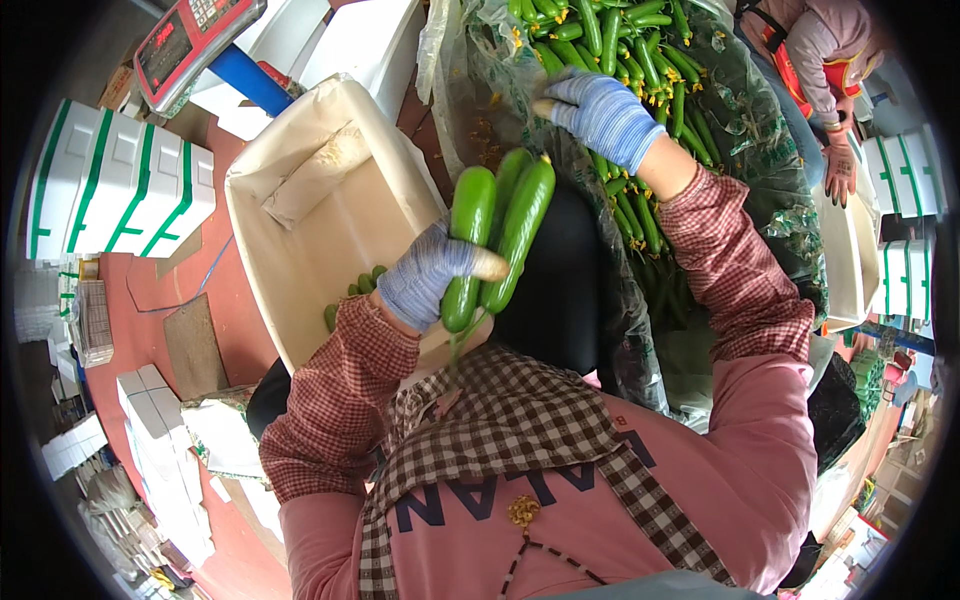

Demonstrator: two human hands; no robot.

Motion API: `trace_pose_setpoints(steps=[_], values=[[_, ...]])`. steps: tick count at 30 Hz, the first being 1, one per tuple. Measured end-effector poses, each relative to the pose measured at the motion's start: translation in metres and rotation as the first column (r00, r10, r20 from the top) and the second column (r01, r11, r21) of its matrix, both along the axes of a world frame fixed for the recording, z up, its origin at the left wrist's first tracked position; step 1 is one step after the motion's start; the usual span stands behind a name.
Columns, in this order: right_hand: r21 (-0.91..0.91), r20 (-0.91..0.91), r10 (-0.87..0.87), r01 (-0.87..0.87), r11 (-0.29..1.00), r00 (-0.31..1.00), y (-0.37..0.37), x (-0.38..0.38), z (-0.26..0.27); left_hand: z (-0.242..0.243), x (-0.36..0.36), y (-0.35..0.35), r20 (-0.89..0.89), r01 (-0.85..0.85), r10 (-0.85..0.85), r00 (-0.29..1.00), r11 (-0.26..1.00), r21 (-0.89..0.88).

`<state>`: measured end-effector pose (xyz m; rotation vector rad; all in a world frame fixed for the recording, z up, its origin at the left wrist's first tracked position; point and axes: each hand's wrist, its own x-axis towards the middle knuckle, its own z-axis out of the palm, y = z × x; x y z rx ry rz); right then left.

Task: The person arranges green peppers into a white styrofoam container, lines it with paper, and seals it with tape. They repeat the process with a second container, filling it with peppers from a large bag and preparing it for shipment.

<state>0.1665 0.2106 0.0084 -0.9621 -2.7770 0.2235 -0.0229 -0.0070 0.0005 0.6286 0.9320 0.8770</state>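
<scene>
Gloved in blue knit, my left hand (431, 274) grips three green cucumbers (471, 232) upright in front of the lined box. My right hand (600, 116), in a matching glove with a yellowish fingertip, is over the left edge of a big pile of small cucumbers (645, 67), some with yellow blossoms, on clear plastic sheeting (765, 120). Whether its blurred fingers hold anything cannot be told. The box (337, 202) has a pale paper lining, a rolled fold along its far side and a few cucumbers (367, 281) at its near end, partly behind my left arm.
A red digital scale (169, 56) stands at the upper left. White foam boxes with green tape (112, 180) are stacked at left, more at right. A co-worker (821, 67) bends at the upper right, a gloved hand by another lined box (847, 255). White cartons (157, 450) stand lower left.
</scene>
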Motion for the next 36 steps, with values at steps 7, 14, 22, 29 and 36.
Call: trace_pose_setpoints(steps=[7, 14, 22, 29, 36], values=[[-0.897, -0.276, -0.361, -0.104, 0.430, 0.891, -0.109, -0.037, 0.027, -0.012, -0.006, 0.003, 0.208, -0.462, 0.429, 0.879, 0.874, 0.151], [-0.914, -0.401, -0.410, -0.326, 0.242, 0.819, -0.138, -0.077, 0.006, -0.013, -0.086, -0.043, 0.300, -0.556, 0.508, 0.807, 0.825, 0.100], [-0.405, 0.619, 0.334, -0.076, 0.911, 0.711, -0.195, -0.207, -0.114, -0.047, -0.202, -0.088, 0.124, -0.733, 0.726, 0.676, 0.645, 0.216], [-0.484, 0.738, 0.319, 0.138, 0.864, 0.594, -0.200, -0.186, -0.182, -0.061, -0.189, -0.097, 0.243, -0.721, 0.694, 0.678, 0.692, 0.035], [-0.544, 0.547, 0.162, 0.202, 0.815, 0.821, -0.198, -0.211, -0.113, -0.058, -0.175, -0.105, 0.212, -0.670, 0.659, 0.722, 0.742, -0.024]])
